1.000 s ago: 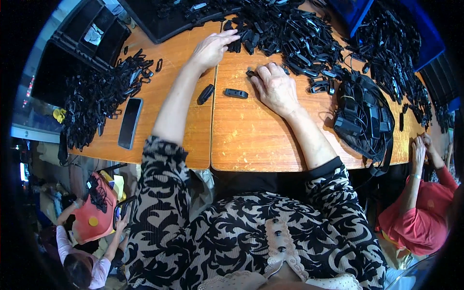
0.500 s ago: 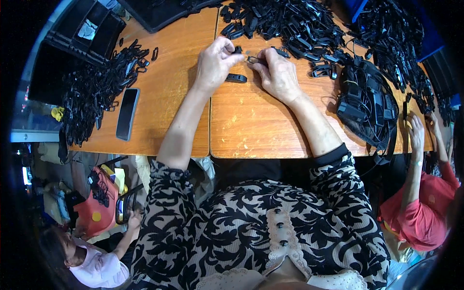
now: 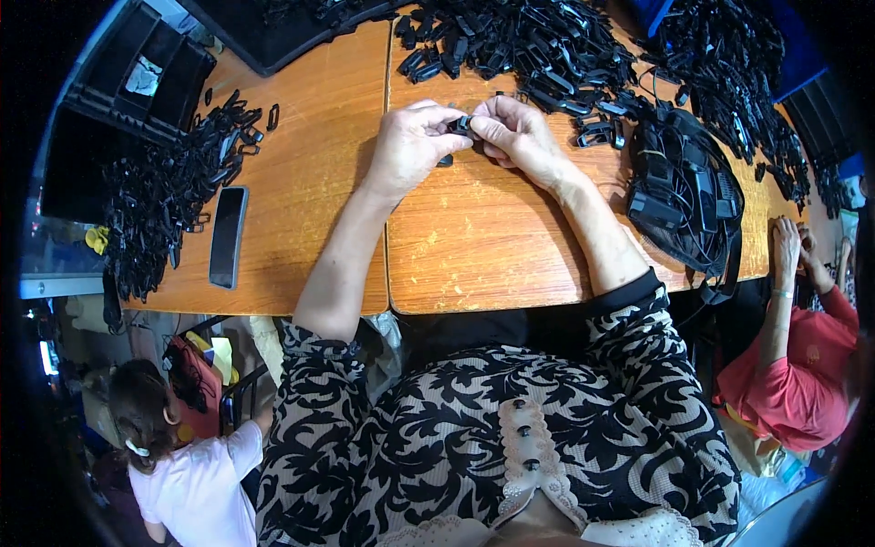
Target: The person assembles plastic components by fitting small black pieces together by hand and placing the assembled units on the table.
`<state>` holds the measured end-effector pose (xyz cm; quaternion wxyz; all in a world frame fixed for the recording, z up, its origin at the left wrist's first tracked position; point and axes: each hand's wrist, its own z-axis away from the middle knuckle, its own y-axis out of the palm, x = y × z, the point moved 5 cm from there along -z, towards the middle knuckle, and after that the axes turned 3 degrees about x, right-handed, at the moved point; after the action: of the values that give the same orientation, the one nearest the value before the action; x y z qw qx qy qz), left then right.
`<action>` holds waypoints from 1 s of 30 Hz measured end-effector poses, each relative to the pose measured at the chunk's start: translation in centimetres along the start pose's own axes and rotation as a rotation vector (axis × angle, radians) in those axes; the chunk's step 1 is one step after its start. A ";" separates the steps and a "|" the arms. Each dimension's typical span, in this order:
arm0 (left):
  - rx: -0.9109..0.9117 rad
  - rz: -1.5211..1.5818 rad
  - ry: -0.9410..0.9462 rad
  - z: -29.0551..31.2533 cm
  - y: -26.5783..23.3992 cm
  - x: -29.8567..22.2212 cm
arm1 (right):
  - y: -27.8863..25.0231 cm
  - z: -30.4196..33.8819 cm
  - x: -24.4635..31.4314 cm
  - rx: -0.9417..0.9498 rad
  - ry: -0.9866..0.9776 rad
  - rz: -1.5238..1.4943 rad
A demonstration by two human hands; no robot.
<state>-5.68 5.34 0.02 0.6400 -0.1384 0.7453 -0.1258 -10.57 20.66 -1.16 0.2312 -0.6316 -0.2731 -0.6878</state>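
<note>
Pinching a small black plastic piece between their fingertips, the left hand and right hand flank it at eight and four o'clock, apparently for steadiness above the orange-brown wood-grain worktop, heaped black plastic parts handy at one o'clock.

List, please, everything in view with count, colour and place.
Tables: two, brown, centre
Held part: one, black, centre
Loose part: one, black, near held part
Part heaps: several, black, left, far side, right
Phone: one, dark, left table
Bag: one, black, right table
Tray: one, black, far left
Crates: count unclear, black, left edge
Bin: count unclear, blue, far right
Co-workers: two, pale and red tops, lower left, right
Left hand: one, bare, on held part
Right hand: one, bare, on held part
</note>
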 end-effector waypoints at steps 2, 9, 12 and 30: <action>0.003 -0.007 -0.008 0.1 -0.1 -0.1 | 0.1 0.1 0.2 0.003 -0.009 0.059; -0.028 -0.061 0.031 0.1 -0.1 -0.5 | -0.5 0.1 0.1 0.025 0.102 0.144; 0.032 -0.158 0.112 0.3 -0.3 -0.7 | -0.4 0.0 0.3 0.098 0.209 0.149; 0.249 -0.101 0.276 0.1 -2.1 -1.4 | 1.4 0.3 -0.4 0.174 -0.001 0.155</action>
<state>-5.30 3.92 2.00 0.5367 -0.0768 0.7969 -0.2665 -9.37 19.82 -1.44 0.3375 -0.6286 -0.2824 -0.6413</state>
